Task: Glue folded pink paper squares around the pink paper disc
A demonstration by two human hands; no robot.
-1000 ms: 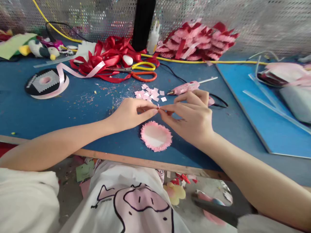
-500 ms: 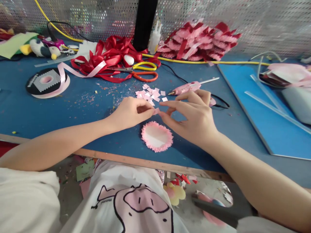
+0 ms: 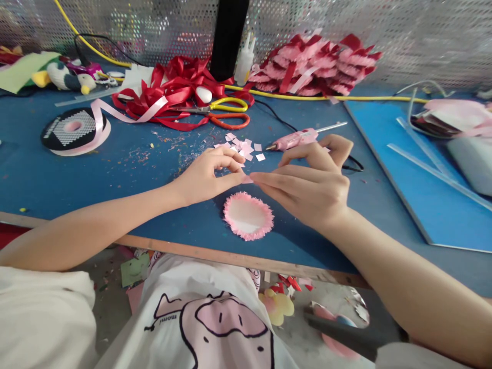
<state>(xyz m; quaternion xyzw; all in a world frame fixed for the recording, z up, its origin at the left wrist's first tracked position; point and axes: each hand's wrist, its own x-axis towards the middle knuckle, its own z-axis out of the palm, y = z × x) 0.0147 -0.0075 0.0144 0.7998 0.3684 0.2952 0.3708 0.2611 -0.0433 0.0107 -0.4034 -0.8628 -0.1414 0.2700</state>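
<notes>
A small pink square piece is held between my two hands, over the tabletop. My left hand has its thumb at the piece's left edge, with the fingers curled above. My right hand pinches the right edge between thumb and index finger, its other fingers raised and bent. Just below lies a round white disc edged with fluffy pink trim. Behind my left fingers is a pile of small pale pink squares, partly hidden by them.
A pink glue gun lies behind my right hand. Scissors rest by tangled red ribbon. A ribbon spool is at left, a blue board at right. Pink and red trim is heaped at the back.
My right thumb and index finger have closed on the pink piece; its other fingers have shifted right. My left fingers have spread slightly over the pile. The disc has stayed put.
</notes>
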